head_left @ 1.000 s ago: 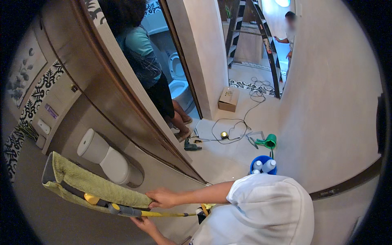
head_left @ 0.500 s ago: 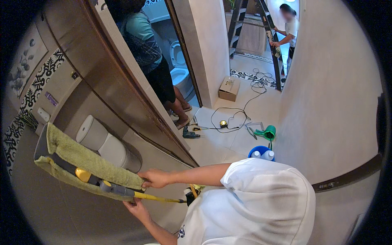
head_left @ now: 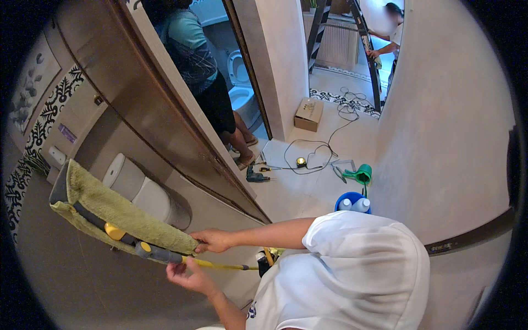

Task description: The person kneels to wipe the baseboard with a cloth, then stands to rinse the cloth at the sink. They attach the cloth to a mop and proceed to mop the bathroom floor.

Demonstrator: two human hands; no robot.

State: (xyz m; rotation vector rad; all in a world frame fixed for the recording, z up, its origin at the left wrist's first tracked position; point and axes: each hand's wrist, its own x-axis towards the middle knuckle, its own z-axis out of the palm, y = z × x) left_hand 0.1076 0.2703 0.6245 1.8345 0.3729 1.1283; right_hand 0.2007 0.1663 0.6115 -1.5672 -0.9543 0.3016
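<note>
A flat mop (head_left: 157,252) with a yellow pole and grey joint is held out in front of me, its head tilted up. A fuzzy yellow-green mop pad (head_left: 124,212) covers the head, which is folded in along its length. My right hand (head_left: 215,240) is closed on the near end of the pad. Just below it, my left hand (head_left: 191,276) has its fingers curled at the pole by the joint; the exact contact is partly hidden. The pole runs back toward my white shirt, beside a black and yellow item I cannot make out.
A toilet (head_left: 146,192) stands beyond the mop, past a brown door frame (head_left: 181,132). On the hallway floor lie a drill (head_left: 257,175), a cable (head_left: 330,148), a cardboard box (head_left: 308,114), a green dipper (head_left: 363,174) and a blue bucket (head_left: 352,197) with bottles. Two people work nearby, one beside a ladder (head_left: 368,49).
My left hand has come up from under the pad's end to the pole, its fingers curling. My right hand and the mop have shifted slightly right. The person by the ladder has moved.
</note>
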